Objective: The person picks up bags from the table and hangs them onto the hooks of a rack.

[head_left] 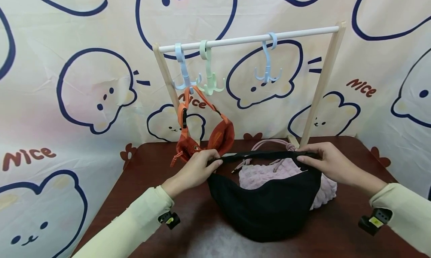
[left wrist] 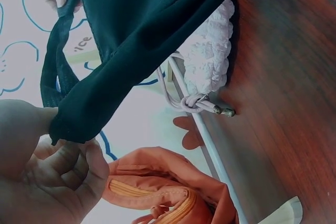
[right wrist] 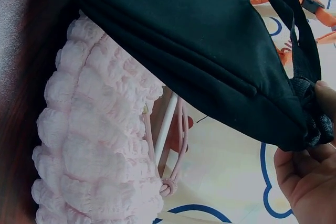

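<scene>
A black cloth bag [head_left: 266, 209] with a strap hangs between both hands, over the table. My left hand [head_left: 198, 166] pinches one upper end of it, thumb on top; in the left wrist view the other fingers curl loosely below that corner. At the opposite end my right hand [head_left: 328, 162] grips the place where strap and bag meet, also seen in the right wrist view. Behind the black bag lies a pink puffy bag [right wrist: 100, 129] with a knotted cord handle [right wrist: 168, 184], partly hidden. An orange bag [head_left: 220, 136] hangs from a hook just beyond my left hand.
A rack with a white rail [head_left: 242, 42] and wooden posts stands at the table's back. Blue hooks [head_left: 184, 74] and a green hook [head_left: 210, 82] hang at its left, another blue hook [head_left: 267, 69] right of centre. The brown table [head_left: 151, 198] reaches the patterned backdrop.
</scene>
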The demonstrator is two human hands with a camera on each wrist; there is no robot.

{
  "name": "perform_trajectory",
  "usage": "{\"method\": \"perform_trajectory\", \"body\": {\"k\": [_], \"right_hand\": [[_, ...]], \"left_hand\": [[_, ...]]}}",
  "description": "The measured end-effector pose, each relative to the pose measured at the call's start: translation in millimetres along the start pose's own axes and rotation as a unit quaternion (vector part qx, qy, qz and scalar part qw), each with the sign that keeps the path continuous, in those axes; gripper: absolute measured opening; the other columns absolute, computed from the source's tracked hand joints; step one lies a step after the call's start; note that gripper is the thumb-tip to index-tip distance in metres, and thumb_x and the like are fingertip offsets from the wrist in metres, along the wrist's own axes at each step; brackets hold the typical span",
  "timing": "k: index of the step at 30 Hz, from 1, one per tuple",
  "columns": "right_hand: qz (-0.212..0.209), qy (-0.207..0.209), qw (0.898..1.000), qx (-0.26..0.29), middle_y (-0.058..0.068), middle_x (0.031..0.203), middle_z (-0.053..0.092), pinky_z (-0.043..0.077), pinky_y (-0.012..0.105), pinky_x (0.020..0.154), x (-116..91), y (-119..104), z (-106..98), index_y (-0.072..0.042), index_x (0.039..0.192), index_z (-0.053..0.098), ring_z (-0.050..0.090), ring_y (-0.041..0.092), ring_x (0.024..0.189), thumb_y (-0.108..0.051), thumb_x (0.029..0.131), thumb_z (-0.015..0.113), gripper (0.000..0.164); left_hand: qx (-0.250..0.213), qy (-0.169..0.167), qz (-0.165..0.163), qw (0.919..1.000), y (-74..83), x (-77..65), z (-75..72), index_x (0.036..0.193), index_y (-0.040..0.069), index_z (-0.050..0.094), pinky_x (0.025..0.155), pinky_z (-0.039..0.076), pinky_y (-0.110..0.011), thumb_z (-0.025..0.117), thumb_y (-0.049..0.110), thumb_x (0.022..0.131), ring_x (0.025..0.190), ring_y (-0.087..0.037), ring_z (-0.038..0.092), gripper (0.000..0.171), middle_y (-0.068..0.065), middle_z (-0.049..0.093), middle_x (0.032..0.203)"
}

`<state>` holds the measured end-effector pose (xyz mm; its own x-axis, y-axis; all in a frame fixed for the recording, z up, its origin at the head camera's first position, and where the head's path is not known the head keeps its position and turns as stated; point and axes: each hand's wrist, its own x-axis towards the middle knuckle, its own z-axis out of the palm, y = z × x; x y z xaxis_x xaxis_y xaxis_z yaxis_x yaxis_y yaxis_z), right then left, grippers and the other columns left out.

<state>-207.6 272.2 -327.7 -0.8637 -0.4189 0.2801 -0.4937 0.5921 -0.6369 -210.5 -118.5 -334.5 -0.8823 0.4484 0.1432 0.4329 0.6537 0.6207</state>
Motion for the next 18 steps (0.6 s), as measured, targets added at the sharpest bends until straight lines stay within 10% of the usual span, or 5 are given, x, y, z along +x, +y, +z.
{"method": "perform_trajectory", "body": {"k": [18], "right_hand": [[-0.003,0.011,1.0,0.008,0.015,0.108,0.074,0.053,0.023,0.064,0.7,-4.1,-2.5,-0.003,0.117,0.073,0.063,0.0,0.077,-0.009,0.097,0.066,0.021]], "left_hand": [[0.004,0.016,0.011,0.9998,6.5,1.7,-5.8,0.094,0.014,0.063,0.063,0.043,-0.027,0.057,0.021,0.104,0.062,-0.013,0.052,0.014,0.002,0.058,0.072]]}}
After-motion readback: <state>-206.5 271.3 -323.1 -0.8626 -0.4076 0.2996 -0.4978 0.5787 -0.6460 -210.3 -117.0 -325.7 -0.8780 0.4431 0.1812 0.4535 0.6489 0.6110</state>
